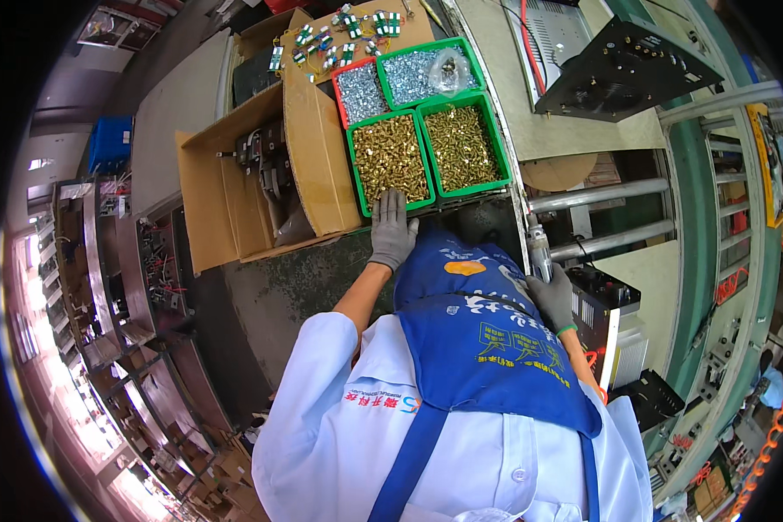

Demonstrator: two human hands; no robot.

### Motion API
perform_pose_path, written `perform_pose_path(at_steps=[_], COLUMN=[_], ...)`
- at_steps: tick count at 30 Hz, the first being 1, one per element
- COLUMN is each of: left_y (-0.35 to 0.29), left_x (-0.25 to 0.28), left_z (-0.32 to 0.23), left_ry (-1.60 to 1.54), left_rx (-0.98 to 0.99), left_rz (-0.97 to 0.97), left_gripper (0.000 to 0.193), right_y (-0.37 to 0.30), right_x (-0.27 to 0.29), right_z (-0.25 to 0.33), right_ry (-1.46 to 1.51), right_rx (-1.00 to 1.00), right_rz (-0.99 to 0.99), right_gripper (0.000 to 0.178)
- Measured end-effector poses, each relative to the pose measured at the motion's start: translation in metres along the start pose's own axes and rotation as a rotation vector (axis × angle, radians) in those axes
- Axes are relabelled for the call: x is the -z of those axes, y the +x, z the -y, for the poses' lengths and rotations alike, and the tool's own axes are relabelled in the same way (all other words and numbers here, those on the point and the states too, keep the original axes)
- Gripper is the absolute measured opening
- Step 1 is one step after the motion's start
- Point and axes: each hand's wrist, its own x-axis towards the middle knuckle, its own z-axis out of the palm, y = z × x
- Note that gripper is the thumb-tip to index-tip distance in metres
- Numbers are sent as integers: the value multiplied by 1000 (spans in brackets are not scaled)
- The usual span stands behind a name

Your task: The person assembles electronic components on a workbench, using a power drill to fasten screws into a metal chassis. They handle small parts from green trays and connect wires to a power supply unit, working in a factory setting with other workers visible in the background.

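Note:
My left hand (393, 233), in a grey glove, reaches over the near rim of a green bin (351, 170) full of small brass-coloured screws (390, 157). Its fingers lie outstretched at the near edge of the pile, and I see nothing held in them. Beside my right hip, my right hand (550, 300), also gloved in grey, is closed around a slim cylindrical power screwdriver (539, 252) that points away from me. Part of the grip is hidden by the glove. A second green bin (506, 165) of similar brass pieces adjoins the first on the right.
Behind these stand a red bin (336, 87) and another green bin (473, 54) of silvery hardware, a clear bag (451, 71) on the latter. An open cardboard box (213, 204) sits left. A black panel unit (622, 74) and metal rollers (600, 196) lie to the right.

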Motion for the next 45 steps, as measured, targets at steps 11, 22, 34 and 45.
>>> perform_pose_path(at_steps=[11, 22, 34, 45], left_y=[11, 105, 97, 119], left_x=[17, -11, -9, -8], left_z=[9, 48, 43, 28], left_ry=[-84, -218, -264, 9], left_rx=[-35, 337, 303, 228], left_rz=[-84, -229, -253, -156], left_gripper=[78, 80, 84, 85], right_y=[4, -4, 1, -6], right_x=[-4, -2, -4, -6], right_z=[-5, 4, 20, 15], right_ry=[7, -37, 38, 10], right_rx=[16, 16, -11, 40], right_rz=[-22, 6, 21, 1], right_gripper=[43, 39, 36, 42])
